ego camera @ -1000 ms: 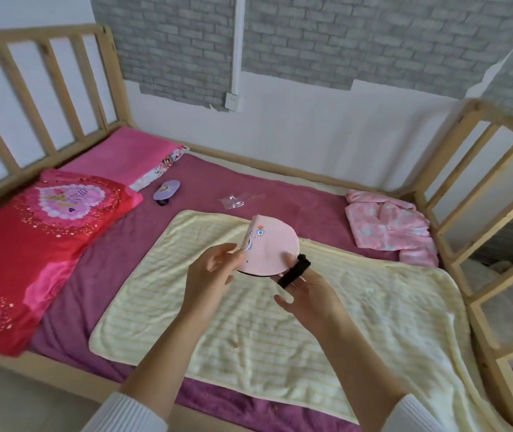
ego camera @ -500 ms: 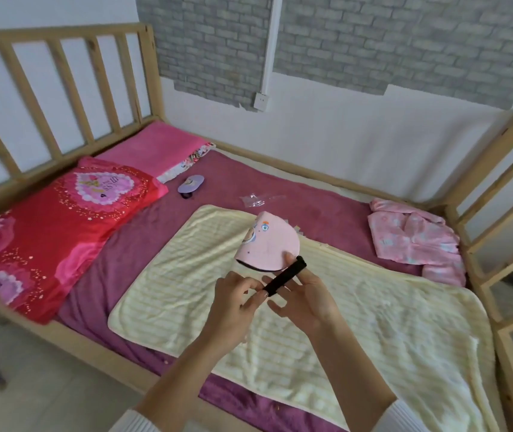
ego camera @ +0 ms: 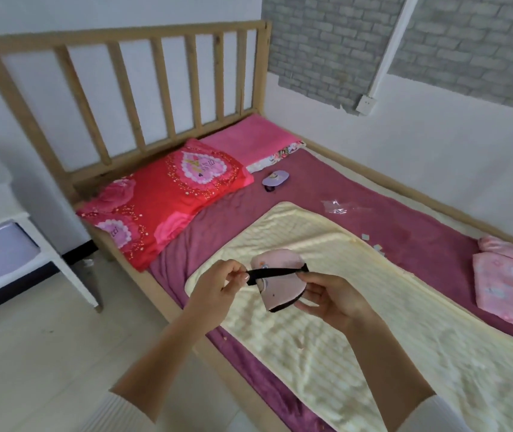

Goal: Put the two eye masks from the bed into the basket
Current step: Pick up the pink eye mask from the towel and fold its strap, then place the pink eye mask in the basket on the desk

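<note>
A pink eye mask (ego camera: 280, 283) with a black strap hangs above the yellow blanket (ego camera: 342, 338), held between both hands. My right hand (ego camera: 330, 299) grips the mask's right end and underside. My left hand (ego camera: 218, 285) pinches the black strap and stretches it out to the left. A purple eye mask (ego camera: 275, 177) lies on the magenta sheet beside the pillows, far from both hands. No basket is in view.
A red pillow (ego camera: 168, 194) and a pink pillow (ego camera: 249, 140) lie by the wooden headboard (ego camera: 124, 88). Pink folded clothes (ego camera: 510, 285) sit at the right. A clear wrapper (ego camera: 334, 207) lies on the sheet. A white nightstand (ego camera: 9, 254) stands left of the bed.
The view has swung left toward the headboard and nightstand. My left hand has pulled the black strap out to the left, stretching it, while my right hand keeps the mask.
</note>
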`<state>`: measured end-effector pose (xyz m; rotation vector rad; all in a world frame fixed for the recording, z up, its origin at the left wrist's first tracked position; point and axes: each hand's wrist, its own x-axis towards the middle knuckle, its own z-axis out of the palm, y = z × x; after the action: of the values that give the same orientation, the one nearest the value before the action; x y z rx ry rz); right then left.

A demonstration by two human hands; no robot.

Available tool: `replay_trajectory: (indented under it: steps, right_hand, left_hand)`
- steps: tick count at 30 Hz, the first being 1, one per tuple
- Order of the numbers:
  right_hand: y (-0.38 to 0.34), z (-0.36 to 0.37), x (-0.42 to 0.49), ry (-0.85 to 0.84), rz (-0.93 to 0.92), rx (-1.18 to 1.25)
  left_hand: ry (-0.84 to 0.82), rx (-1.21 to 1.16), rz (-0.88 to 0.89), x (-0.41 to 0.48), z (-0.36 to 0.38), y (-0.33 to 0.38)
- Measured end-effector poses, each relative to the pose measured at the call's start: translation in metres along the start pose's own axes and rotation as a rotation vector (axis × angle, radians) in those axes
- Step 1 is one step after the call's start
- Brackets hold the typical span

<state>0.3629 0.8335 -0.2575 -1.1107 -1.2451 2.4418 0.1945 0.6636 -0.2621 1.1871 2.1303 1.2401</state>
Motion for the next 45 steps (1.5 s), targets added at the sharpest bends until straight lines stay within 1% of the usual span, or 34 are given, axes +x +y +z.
replay_trajectory:
  steps: [2, 4, 6, 8, 10, 12, 16, 19, 22, 26, 29, 32, 34, 36, 37, 39, 40, 41, 43, 45]
  right_hand:
    - [0.009, 0.029, 0.02, -0.045, 0.043, -0.036]
    - [0.018, 0.063, 0.042, -0.079, 0.059, -0.054]
    - [0.026, 0.103, 0.067, -0.122, 0.06, -0.096]
    - [0.034, 0.147, 0.093, -0.171, 0.064, -0.154]
    - [0.042, 0.197, 0.119, -0.196, 0.066, -0.205]
    - [0.05, 0.253, 0.144, -0.216, 0.078, -0.231]
    - [0.068, 0.362, 0.191, -0.252, 0.115, -0.351]
    - [0.077, 0.434, 0.228, -0.266, 0.146, -0.331]
    - [0.084, 0.501, 0.261, -0.329, 0.18, -0.369]
    - [0.09, 0.577, 0.31, -0.398, 0.086, -0.511]
    - [0.088, 0.626, 0.355, -0.41, 0.061, -0.572]
    - [0.084, 0.673, 0.403, -0.449, 0.09, -0.579]
    - [0.082, 0.707, 0.435, -0.439, 0.108, -0.571]
    - [0.083, 0.741, 0.466, -0.429, 0.12, -0.573]
    - [0.085, 0.756, 0.48, -0.425, 0.128, -0.583]
    - [0.094, 0.783, 0.506, -0.411, 0.154, -0.61]
    - [0.1, 0.794, 0.518, -0.396, 0.17, -0.626]
    - [0.109, 0.803, 0.529, -0.369, 0.188, -0.647]
    - [0.126, 0.817, 0.545, -0.299, 0.25, -0.672]
    - [0.145, 0.824, 0.558, -0.251, 0.335, -0.676]
  left_hand:
    - [0.035, -0.048, -0.067, -0.004, -0.02, -0.019]
    - [0.089, -0.14, -0.183, -0.007, -0.044, -0.04]
    - [0.157, -0.287, -0.331, -0.007, -0.073, -0.067]
    - [0.225, -0.504, -0.465, -0.006, -0.105, -0.095]
    - [0.286, -0.668, -0.539, -0.005, -0.144, -0.123]
    - [0.342, -0.765, -0.57, -0.005, -0.188, -0.149]
    - [0.436, -0.78, -0.585, -0.008, -0.287, -0.195]
    - [0.526, -0.755, -0.618, -0.009, -0.355, -0.23]
    - [0.584, -0.75, -0.639, -0.006, -0.406, -0.261]
    - [0.67, -0.765, -0.657, 0.015, -0.464, -0.304]
    - [0.73, -0.731, -0.665, 0.037, -0.504, -0.336]
    - [0.799, -0.677, -0.672, 0.06, -0.543, -0.365]
    - [0.814, -0.637, -0.683, 0.075, -0.568, -0.386]
    - [0.874, -0.573, -0.706, 0.091, -0.592, -0.41]
    - [0.92, -0.45, -0.729, 0.097, -0.601, -0.423]
    - [0.997, -0.059, -0.789, 0.102, -0.614, -0.45]
    - [1.017, 0.109, -0.817, 0.103, -0.618, -0.462]
    - [1.014, 0.216, -0.853, 0.102, -0.621, -0.473]
    - [0.974, 0.282, -0.94, 0.097, -0.624, -0.493]
    - [0.921, 0.27, -0.997, 0.093, -0.624, -0.51]
